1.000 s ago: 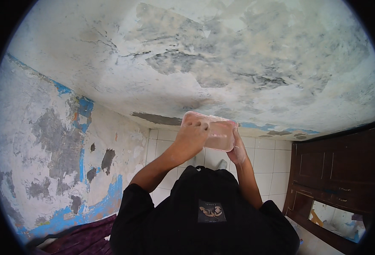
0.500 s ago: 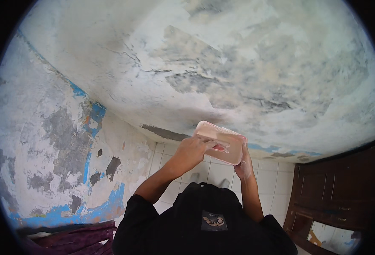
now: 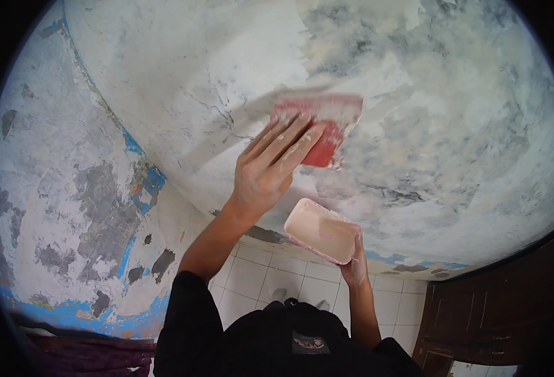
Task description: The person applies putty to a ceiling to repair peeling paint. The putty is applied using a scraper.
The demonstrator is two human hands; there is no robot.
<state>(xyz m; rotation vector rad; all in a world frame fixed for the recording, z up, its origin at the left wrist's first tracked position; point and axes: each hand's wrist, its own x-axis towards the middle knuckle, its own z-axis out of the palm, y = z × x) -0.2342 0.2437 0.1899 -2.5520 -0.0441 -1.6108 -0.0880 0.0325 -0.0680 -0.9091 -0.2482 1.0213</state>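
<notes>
My left hand (image 3: 270, 160) is raised to the patchy wall (image 3: 220, 56) with its fingers laid over a red flat putty spreader (image 3: 327, 141). The spreader's wide edge is at the wall, and pale putty smears its face; the thumb side is hidden. Lower down, my right hand (image 3: 355, 267) grips a rectangular pinkish tub (image 3: 302, 232) by its right end. Whitish putty coats the inside of the tub, and its rim is smeared too. White residue marks my right wrist.
On the left, a side wall (image 3: 63, 207) shows flaking blue and grey patches. Dark wooden furniture (image 3: 478, 308) stands at the lower right. White floor tiles (image 3: 245, 276) lie below, and a dark purple cloth (image 3: 88, 355) is at the lower left.
My left hand has come up out of the tub with the red spreader and moved to the wall. The tub in my right hand has dropped slightly in view.
</notes>
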